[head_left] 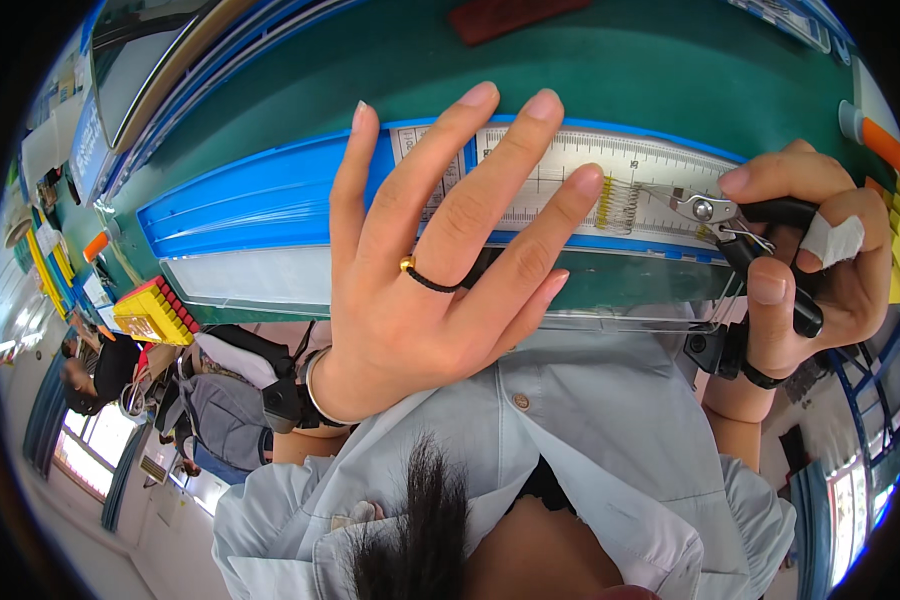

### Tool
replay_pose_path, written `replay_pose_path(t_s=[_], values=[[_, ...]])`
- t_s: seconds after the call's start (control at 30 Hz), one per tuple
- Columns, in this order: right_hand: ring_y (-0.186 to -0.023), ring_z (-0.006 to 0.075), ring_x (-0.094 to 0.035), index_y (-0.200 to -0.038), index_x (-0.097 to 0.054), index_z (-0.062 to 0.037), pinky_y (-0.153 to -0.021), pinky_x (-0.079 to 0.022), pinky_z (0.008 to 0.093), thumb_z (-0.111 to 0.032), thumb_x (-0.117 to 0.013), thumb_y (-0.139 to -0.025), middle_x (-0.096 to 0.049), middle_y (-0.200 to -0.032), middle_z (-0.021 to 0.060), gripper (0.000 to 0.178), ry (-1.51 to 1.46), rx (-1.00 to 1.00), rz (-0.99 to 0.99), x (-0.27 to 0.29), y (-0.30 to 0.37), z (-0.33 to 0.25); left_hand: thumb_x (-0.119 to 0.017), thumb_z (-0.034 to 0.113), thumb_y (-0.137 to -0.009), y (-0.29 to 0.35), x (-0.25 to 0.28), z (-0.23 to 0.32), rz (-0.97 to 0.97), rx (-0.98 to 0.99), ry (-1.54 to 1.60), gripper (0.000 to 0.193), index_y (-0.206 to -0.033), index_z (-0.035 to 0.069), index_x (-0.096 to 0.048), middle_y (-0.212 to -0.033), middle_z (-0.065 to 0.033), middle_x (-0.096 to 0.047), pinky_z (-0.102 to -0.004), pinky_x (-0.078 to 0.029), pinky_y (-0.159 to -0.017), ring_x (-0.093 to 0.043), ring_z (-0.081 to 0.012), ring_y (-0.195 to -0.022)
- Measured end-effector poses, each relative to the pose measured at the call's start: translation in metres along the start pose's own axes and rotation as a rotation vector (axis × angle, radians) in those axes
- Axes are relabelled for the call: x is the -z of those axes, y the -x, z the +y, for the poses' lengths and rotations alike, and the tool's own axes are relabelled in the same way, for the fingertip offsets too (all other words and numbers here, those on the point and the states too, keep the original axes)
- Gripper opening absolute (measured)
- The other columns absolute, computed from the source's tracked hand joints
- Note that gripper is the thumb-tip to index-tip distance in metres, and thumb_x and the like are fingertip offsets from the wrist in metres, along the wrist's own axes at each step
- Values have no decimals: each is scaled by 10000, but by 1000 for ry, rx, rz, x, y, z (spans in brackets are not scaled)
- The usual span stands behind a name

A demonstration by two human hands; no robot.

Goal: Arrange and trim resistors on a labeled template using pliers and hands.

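My left hand (pixel 440 240) is spread flat, fingers apart, over a long blue case (pixel 260 205) with a white scaled plate (pixel 570 200) set in its right part. Nothing shows in that hand; whether its fingertips press on the plate, I cannot tell. My right hand (pixel 840 225), white tape round one finger, grips small pliers (pixel 703 209) by their black handles. Their narrow jaws point left over the plate, close to a thin metal coil spring (pixel 628 207). A yellow marker strip (pixel 604 203) lies just left of that spring. Whether the jaws hold the spring is too small to tell.
A clear plastic lid (pixel 250 280) lies along the case's near side on the green tabletop (pixel 370 60). Beyond is a dark red block (pixel 515 18). Orange-handled tools (pixel 878 143) sit at the right, and a yellow box with red tips (pixel 157 312) at the left. Another person (pixel 110 365) is farther left.
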State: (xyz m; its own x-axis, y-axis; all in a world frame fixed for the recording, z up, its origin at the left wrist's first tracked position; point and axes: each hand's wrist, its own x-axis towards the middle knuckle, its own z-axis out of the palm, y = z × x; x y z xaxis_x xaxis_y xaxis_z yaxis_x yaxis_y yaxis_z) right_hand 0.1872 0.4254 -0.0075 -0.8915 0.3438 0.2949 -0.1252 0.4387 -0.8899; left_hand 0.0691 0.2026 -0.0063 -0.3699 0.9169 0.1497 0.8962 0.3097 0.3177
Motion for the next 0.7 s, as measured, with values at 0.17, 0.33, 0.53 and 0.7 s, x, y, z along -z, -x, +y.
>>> replay_pose_path(t_s=[0.17, 0.33, 0.53, 0.7], values=[[-691, 170, -537, -842, -408, -89, -621, -460, 256, -346, -777, -890, -678, -953, 285, 452, 20, 32, -10, 1, -2, 3, -653, 339, -826, 0, -2, -2, 27, -9, 6, 435, -1197, 141, -767, -1376, -173, -619, -591, -312, -1139, -562, -371, -1286], [-699, 173, -529, -840, -407, -94, -631, -451, 264, -346, -782, -886, -677, -947, 281, 454, 14, 19, -25, 3, -2, 2, -657, 327, -824, -1, -3, -1, 29, -23, 7, 434, -1199, 136, -764, -1375, -176, -620, -590, -306, -1145, -562, -370, -1290], [-719, 162, -497, -829, -382, -107, -636, -426, 260, -277, -750, -901, -668, -918, 265, 412, -51, -15, 36, -1, -2, -1, -666, 321, -818, -1, 0, 0, -6, -8, 9, 451, -1210, 116, -755, -1376, -192, -616, -625, -317, -1129, -560, -387, -1300], [-731, 158, -491, -828, -374, -111, -637, -411, 246, -234, -724, -908, -667, -916, 260, 379, -37, -41, 82, 1, 0, 1, -664, 330, -833, 0, 1, 1, -5, -10, 9, 451, -1215, 107, -751, -1379, -202, -612, -633, -327, -1117, -558, -396, -1303]])
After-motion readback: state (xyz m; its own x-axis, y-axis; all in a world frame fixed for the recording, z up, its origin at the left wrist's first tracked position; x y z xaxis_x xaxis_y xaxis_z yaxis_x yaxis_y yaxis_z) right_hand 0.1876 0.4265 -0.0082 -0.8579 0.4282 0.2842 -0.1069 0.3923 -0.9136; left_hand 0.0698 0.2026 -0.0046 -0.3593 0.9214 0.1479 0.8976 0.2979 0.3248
